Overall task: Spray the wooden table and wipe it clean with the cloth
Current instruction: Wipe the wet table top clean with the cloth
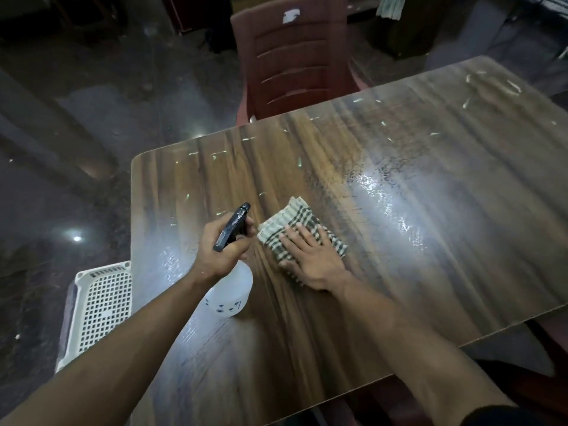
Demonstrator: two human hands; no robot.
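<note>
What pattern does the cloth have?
The cloth has dark-and-pale checks; head view.

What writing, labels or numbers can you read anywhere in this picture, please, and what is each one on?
Nothing here can be quoted with confidence.
Spray bottle, held in the left hand: dark handwritten marks low on its white body, too blurred to read.
Chair: a torn white sticker patch on the top of the backrest, with no legible print.
Cloth, table and white basket: no text visible.
</note>
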